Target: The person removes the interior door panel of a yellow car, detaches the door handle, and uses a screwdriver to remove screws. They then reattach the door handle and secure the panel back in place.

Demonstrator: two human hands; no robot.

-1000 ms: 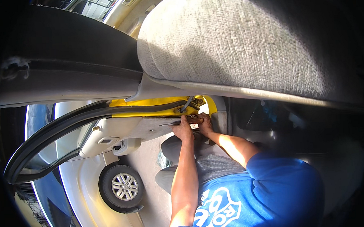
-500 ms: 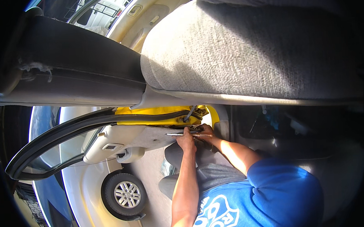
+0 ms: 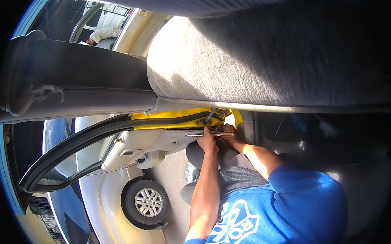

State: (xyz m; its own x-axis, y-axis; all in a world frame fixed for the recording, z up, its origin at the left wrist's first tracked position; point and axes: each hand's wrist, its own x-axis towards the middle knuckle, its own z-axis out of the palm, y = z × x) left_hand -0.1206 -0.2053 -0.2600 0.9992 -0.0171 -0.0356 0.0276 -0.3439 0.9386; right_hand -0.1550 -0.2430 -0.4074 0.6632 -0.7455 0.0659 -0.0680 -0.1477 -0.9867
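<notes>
Both my hands work close together at the hinge-side edge of an open car door, whose beige inner panel (image 3: 161, 140) meets a yellow painted edge (image 3: 169, 114). My left hand (image 3: 208, 141) is closed around what looks like a screwdriver (image 3: 194, 135); its thin metal shaft points left. Beside it, at the reddish handle end, my right hand (image 3: 232, 135) has its fingers curled, though what they grip is partly hidden. Just above the hands, a grey metal door-check arm (image 3: 210, 116) meets the yellow edge. A black rubber seal (image 3: 104, 128) runs along the door frame.
A grey fabric seat (image 3: 228, 64) fills the upper area, beside a dark pillar trim (image 3: 79, 53). Below the door stand a pale car body (image 3: 107, 208) and its wheel (image 3: 145, 204). The footwell (image 3: 318, 138) lies in shadow at right. Another person's sleeve (image 3: 106, 33) shows at upper left.
The view has shifted, so the door and wheel appear farther right. Both hands stay together at the door edge with the tool. Another person's sleeve now shows at upper left.
</notes>
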